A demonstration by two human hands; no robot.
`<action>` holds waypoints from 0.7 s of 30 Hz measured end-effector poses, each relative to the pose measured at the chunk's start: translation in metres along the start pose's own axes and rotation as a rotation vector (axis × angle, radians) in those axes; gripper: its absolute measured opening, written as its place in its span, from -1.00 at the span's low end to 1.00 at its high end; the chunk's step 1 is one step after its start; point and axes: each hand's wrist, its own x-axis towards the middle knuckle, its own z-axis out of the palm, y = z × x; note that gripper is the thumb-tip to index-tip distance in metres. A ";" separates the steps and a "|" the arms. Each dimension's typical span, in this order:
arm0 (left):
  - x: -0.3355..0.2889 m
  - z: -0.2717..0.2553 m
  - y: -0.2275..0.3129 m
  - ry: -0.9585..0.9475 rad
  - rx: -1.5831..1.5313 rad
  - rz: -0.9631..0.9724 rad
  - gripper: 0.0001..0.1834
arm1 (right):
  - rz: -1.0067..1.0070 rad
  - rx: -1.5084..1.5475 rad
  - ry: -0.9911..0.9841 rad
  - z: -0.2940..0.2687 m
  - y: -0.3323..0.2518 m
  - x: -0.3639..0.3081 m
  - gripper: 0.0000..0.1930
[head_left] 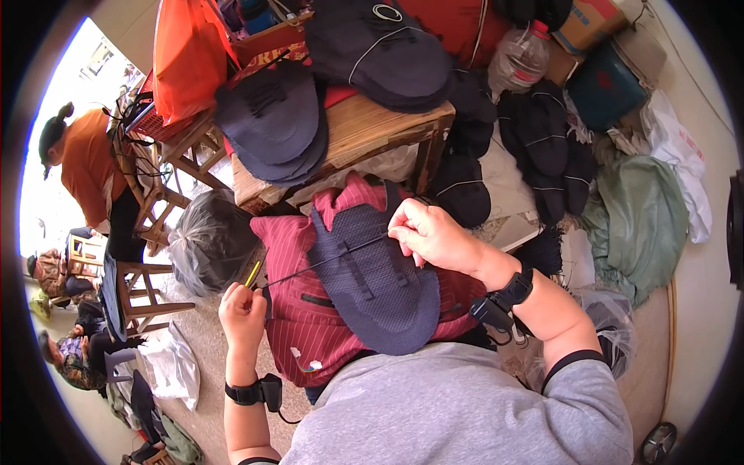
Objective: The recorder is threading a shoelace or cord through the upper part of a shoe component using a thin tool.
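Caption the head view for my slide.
Right hand pinches dark thread over navy sole; left hand grips yellow stick.

- Bright overall; light floods in from the left, whitening out the area behind the person in orange (pixel 91 167).
- Shade gathers beneath the wooden table (pixel 372 133).
- Small glints dot the black plastic bag (pixel 208 244).
- The dark sole's (pixel 395 318) weave looks crisp.
- Fisheye distortion bows the right wall (pixel 707 325); black, curved borders darken the rim.
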 end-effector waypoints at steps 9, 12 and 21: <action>0.000 0.003 0.038 0.081 0.007 0.158 -0.97 | 0.027 0.062 -0.023 0.001 0.004 0.003 -0.87; 0.000 0.003 0.056 0.097 -0.028 0.312 -0.72 | 0.073 0.197 -0.006 0.001 0.009 -0.002 -0.87; 0.027 0.037 0.123 -0.250 -0.086 0.479 -0.87 | 0.011 0.200 0.098 0.011 0.025 -0.020 -0.85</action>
